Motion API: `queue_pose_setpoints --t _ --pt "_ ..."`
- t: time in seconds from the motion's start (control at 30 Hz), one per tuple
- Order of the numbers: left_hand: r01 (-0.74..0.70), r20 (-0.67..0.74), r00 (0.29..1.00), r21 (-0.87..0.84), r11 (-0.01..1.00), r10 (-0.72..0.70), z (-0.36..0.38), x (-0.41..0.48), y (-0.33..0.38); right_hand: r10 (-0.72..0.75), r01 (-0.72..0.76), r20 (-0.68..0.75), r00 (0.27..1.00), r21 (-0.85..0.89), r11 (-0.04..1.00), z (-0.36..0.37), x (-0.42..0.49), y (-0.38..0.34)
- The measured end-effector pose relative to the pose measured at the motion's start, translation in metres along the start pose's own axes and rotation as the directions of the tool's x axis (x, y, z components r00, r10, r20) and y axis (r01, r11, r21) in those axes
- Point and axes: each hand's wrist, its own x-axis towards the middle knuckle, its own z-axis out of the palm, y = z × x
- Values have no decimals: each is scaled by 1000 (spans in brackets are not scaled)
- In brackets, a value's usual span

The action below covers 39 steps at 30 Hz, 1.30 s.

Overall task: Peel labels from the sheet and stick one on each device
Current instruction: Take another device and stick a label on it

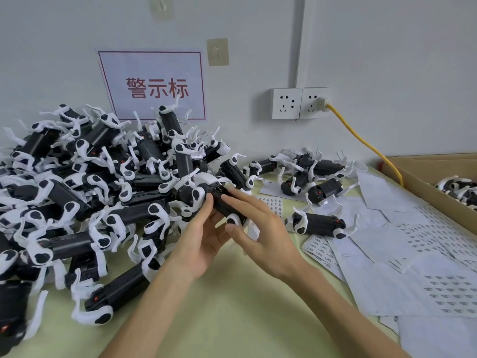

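A black device with white arms (219,196) is held above the table in the middle of the view. My left hand (204,236) grips it from below, thumb up along its left side. My right hand (260,233) lies over it from the right, its straight fingers pressing on the black body. Whether a label sits under those fingers is hidden. A label sheet (273,204) with small printed labels lies on the table just behind my right hand.
A big heap of the same devices (85,192) covers the left of the table. Several more devices (315,223) lie at the right. Label sheets (426,267) cover the right side. A cardboard box (423,187) holds devices; a yellow cable (361,140) runs from the wall socket.
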Motion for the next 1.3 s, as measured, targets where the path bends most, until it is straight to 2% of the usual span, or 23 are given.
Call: queue_pose_setpoints --t 0.13,0.2,0.33,0.43,0.5,0.67,0.77,0.87,0.97,1.07,1.17,1.23,1.3 --pt "-24 30 999 64 998 22 -1 0 4 12 -6 101 995 -60 998 0 -1 3" --pt "-26 48 999 88 996 22 -6 2 4 17 -9 102 995 -82 997 2 -1 4" --pt "-41 78 996 116 992 32 -13 4 8 126 -123 76 989 -36 992 0 0 8" --pt "-65 168 985 149 987 39 -19 7 11 200 -206 49 979 166 965 -4 2 10" --pt "-69 174 984 212 975 31 -20 8 10 242 -225 -6 970 339 913 -5 3 8" --pt "-41 -56 997 310 950 61 -19 10 4 338 -208 -174 925 512 834 -14 8 8" --pt "-2 -90 996 259 966 26 -18 11 3 446 -220 -222 867 632 743 -22 11 11" --pt "51 -62 997 177 983 -40 -15 13 4 500 -233 -183 846 716 657 -27 13 12" --pt "84 33 995 226 971 -94 -10 7 5 482 -284 -111 869 685 671 -24 13 11" --pt "25 49 998 335 942 -44 -9 -2 0 487 -361 -29 873 632 686 -18 11 12" --pt "47 114 991 231 972 -75 -7 -5 5 499 -393 7 867 625 674 -20 11 12" --pt "124 199 969 125 984 -147 -4 -6 13 489 -373 -19 872 619 691 -22 12 10" --pt "154 213 960 138 978 -182 -5 -6 11 467 -345 -42 883 614 710 -22 11 8"
